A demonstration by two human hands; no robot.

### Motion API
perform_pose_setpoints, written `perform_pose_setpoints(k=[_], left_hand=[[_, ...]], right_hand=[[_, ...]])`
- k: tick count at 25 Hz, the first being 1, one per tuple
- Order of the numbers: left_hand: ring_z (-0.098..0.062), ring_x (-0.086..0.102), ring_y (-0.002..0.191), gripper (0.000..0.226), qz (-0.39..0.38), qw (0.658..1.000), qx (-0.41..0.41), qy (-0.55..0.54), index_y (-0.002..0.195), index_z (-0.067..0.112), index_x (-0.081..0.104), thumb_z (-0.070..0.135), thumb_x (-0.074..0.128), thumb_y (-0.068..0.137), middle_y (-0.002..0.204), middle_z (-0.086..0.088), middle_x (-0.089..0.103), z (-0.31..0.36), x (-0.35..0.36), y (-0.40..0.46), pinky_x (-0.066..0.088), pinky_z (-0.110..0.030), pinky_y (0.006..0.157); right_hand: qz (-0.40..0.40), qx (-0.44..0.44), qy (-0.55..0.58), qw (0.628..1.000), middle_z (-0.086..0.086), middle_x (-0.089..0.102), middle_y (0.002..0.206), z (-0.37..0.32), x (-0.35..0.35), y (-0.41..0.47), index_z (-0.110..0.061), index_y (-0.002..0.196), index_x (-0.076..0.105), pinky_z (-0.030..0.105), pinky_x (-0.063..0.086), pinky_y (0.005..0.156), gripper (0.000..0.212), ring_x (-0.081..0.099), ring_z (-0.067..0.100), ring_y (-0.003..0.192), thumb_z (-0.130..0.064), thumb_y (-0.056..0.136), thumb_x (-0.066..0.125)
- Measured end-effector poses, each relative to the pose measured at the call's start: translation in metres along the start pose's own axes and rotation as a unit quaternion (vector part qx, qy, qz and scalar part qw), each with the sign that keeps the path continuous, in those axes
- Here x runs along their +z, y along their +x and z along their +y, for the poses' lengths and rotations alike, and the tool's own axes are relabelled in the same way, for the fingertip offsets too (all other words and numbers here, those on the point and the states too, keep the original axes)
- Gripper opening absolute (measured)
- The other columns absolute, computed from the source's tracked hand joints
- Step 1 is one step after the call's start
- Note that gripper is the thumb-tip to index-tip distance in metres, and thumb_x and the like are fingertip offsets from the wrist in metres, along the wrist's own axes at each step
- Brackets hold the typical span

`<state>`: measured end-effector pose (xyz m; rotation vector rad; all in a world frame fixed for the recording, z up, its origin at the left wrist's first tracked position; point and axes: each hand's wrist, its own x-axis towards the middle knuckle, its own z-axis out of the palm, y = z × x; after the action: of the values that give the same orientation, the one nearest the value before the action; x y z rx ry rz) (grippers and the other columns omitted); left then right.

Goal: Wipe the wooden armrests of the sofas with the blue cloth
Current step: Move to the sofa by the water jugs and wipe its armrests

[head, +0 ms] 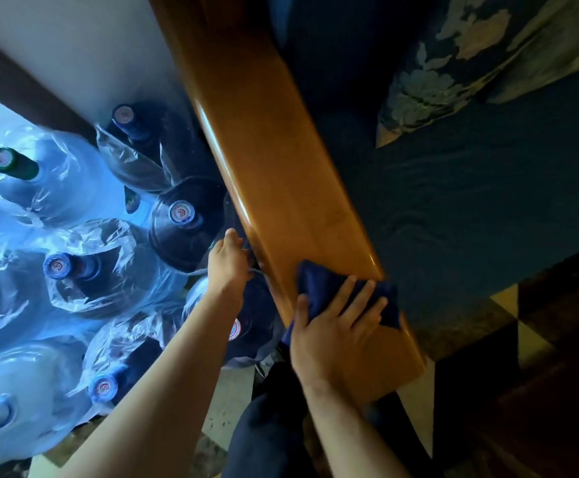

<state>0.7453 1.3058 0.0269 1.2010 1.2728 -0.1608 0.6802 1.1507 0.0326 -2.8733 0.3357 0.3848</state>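
**Cloth at the near end of the armrest**

A dim room with a tiled floor; a sofa with a dark blue seat and a flowered cushion fills the right side, and water jugs in thin plastic bags crowd the floor to the left, just beside the sofa.

In the head view, the wooden armrest runs as a long plank from the top middle down to the lower right, its long axis slanting that way, near end towards the person. The blue cloth lies bunched across that near end. The right hand presses it flat on the wood, fingers spread over it and thumb at its left edge. The left hand reaches to the armrest's outer edge beside the jugs; its fingers are hidden, so I cannot tell whether they grip.

The wiping looks underway at the near end. Most of the plank's length lies ahead of the cloth, and no other armrest is in sight.
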Motion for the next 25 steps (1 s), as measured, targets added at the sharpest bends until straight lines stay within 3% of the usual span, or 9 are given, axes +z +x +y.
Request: perform_pose_setpoints(k=[2, 5, 9, 12, 15, 18, 20, 22, 25], left_hand=[[-0.030, 0.069, 0.082, 0.048, -0.001, 1.000, -0.012, 0.004, 0.111, 0.004, 0.064, 0.042, 0.037, 0.100, 0.095, -0.016, 0.072, -0.004, -0.001, 0.000, 0.055, -0.037, 0.066], [-0.030, 0.068, 0.092, 0.048, 0.028, 0.999, 0.005, 0.020, 0.109, 0.006, 0.066, 0.044, 0.038, 0.099, 0.101, -0.015, 0.073, -0.002, -0.007, 0.007, 0.053, -0.044, 0.085], [-0.030, 0.064, 0.079, 0.041, 0.031, 0.998, 0.043, -0.016, 0.092, 0.009, 0.064, 0.038, 0.037, 0.102, 0.091, -0.017, 0.067, 0.003, -0.016, 0.013, 0.054, -0.041, 0.072], [-0.031, 0.067, 0.077, 0.046, 0.033, 0.997, 0.061, -0.022, 0.101, 0.004, 0.066, 0.039, 0.037, 0.102, 0.090, -0.021, 0.070, 0.001, -0.022, 0.015, 0.057, -0.046, 0.077], [-0.038, 0.068, 0.089, 0.047, 0.047, 0.997, 0.054, -0.005, 0.109, 0.003, 0.063, 0.041, 0.038, 0.100, 0.100, -0.028, 0.068, -0.002, -0.022, 0.012, 0.056, -0.053, 0.087], [-0.041, 0.069, 0.104, 0.044, 0.043, 0.998, 0.035, 0.016, 0.109, 0.010, 0.062, 0.044, 0.038, 0.099, 0.107, -0.021, 0.071, -0.010, -0.014, 0.001, 0.053, -0.052, 0.090], [-0.038, 0.070, 0.096, 0.044, 0.037, 0.999, 0.025, 0.022, 0.112, 0.009, 0.062, 0.044, 0.038, 0.099, 0.108, -0.021, 0.071, -0.013, -0.007, -0.002, 0.054, -0.053, 0.088], [-0.031, 0.069, 0.079, 0.043, 0.024, 1.000, 0.013, 0.009, 0.111, 0.006, 0.060, 0.041, 0.038, 0.101, 0.099, -0.020, 0.071, -0.013, -0.002, -0.002, 0.052, -0.047, 0.079], [-0.024, 0.065, 0.066, 0.043, 0.003, 1.000, 0.004, -0.006, 0.106, 0.006, 0.061, 0.041, 0.035, 0.104, 0.078, -0.010, 0.070, -0.011, 0.003, -0.004, 0.048, -0.035, 0.066]], right_hand=[[-0.035, -0.085, -0.021, 0.996, 0.027, 0.011, 0.166, -0.017, 0.014, -0.030, -0.007, 0.160, 0.021, 0.065, 0.018, 0.121, 0.092, 0.007, 0.052, 0.152, -0.063, 0.091, 0.046], [-0.026, -0.214, -0.040, 0.976, 0.023, 0.008, 0.168, -0.044, 0.024, -0.001, -0.013, 0.161, 0.018, 0.062, 0.013, 0.123, 0.098, 0.004, 0.050, 0.153, -0.062, 0.087, 0.060], [-0.012, -0.267, -0.037, 0.963, 0.020, 0.008, 0.169, -0.109, 0.019, 0.086, -0.013, 0.161, 0.015, 0.059, 0.008, 0.124, 0.105, 0.001, 0.049, 0.153, -0.062, 0.083, 0.065], [-0.022, -0.337, -0.061, 0.939, 0.017, 0.010, 0.169, -0.138, 0.019, 0.109, -0.013, 0.160, 0.019, 0.059, 0.008, 0.123, 0.096, 0.002, 0.048, 0.154, -0.053, 0.085, 0.064], [-0.031, -0.466, -0.124, 0.875, 0.012, 0.004, 0.171, -0.085, 0.013, 0.086, -0.014, 0.161, 0.017, 0.054, 0.006, 0.125, 0.085, -0.002, 0.041, 0.155, -0.048, 0.094, 0.057], [-0.119, -0.547, -0.150, 0.815, 0.006, 0.000, 0.171, 0.009, -0.006, 0.040, -0.016, 0.160, 0.022, 0.048, -0.001, 0.127, 0.081, -0.014, 0.033, 0.155, -0.046, 0.094, 0.057], [-0.188, -0.542, -0.075, 0.816, -0.004, 0.006, 0.171, 0.059, -0.019, 0.024, -0.020, 0.159, 0.026, 0.043, 0.005, 0.128, 0.082, -0.011, 0.021, 0.157, -0.041, 0.090, 0.064], [-0.199, -0.441, 0.079, 0.872, -0.015, 0.016, 0.168, 0.072, -0.038, 0.024, -0.026, 0.157, 0.031, 0.034, 0.018, 0.127, 0.077, 0.008, 0.007, 0.156, -0.043, 0.090, 0.065], [-0.039, -0.215, 0.289, 0.932, -0.008, 0.046, 0.152, 0.029, -0.062, 0.075, -0.023, 0.149, 0.043, 0.013, 0.033, 0.111, 0.061, 0.044, 0.000, 0.136, -0.051, 0.096, 0.054]])
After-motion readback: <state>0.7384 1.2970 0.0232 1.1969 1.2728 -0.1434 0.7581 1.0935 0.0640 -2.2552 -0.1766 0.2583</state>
